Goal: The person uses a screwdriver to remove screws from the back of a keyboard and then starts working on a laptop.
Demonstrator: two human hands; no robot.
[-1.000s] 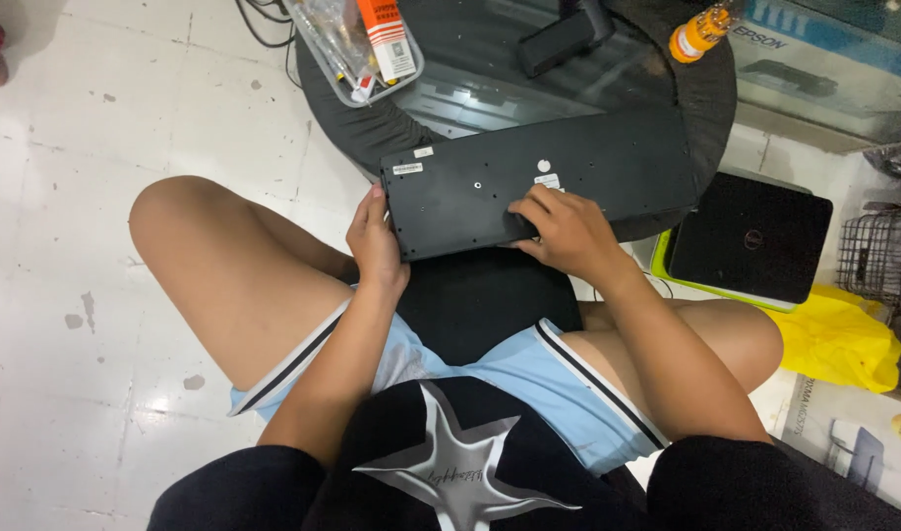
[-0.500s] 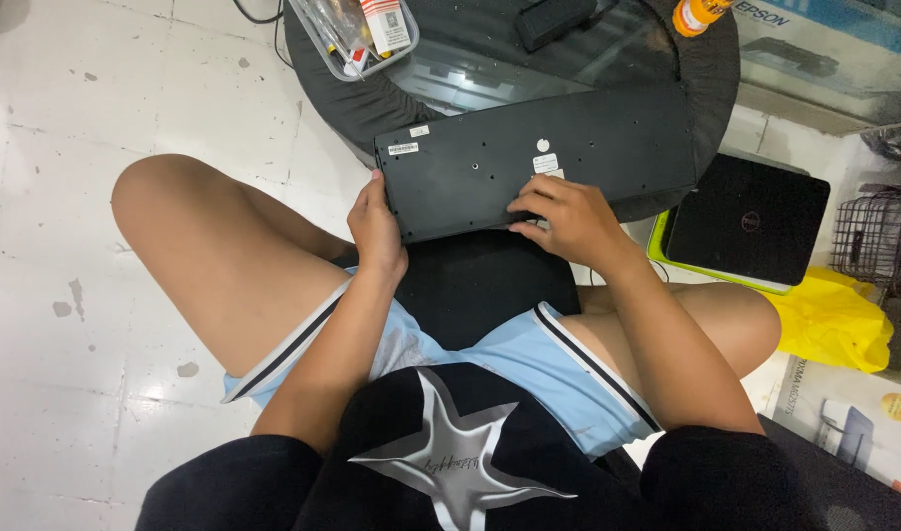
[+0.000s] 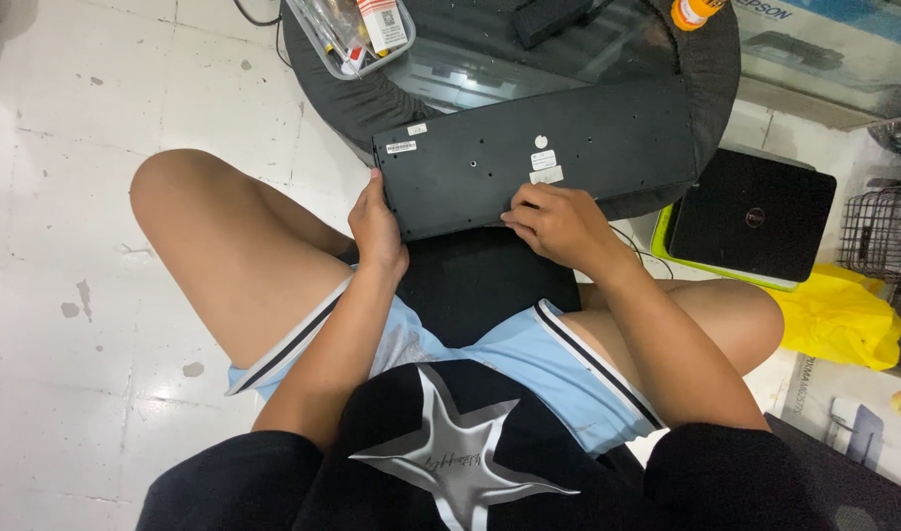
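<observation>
Black keyboard (image 3: 539, 157) lies underside-up on the round black table (image 3: 372, 103), overhanging toward the lap so the left hand (image 3: 377, 228) clamps its corner edge, fingers curled together, while the right hand (image 3: 559, 221) presses bent fingertips on the near edge, steadying it.

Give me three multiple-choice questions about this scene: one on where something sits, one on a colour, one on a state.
1. Where is the closed laptop?
A. On the floor, right of the round table
B. On the person's lap
C. Inside the clear plastic box

2. What colour is the bag near the laptop?
A. Red
B. Yellow
C. White

3. How does the keyboard lie?
A. Keys up
B. Standing on end
C. Underside up

Answers: 1 A, it lies beside the table. 2 B, bright yellow. 3 C, screw holes and stickers show; the left hand and right hand hold its near edge.
</observation>
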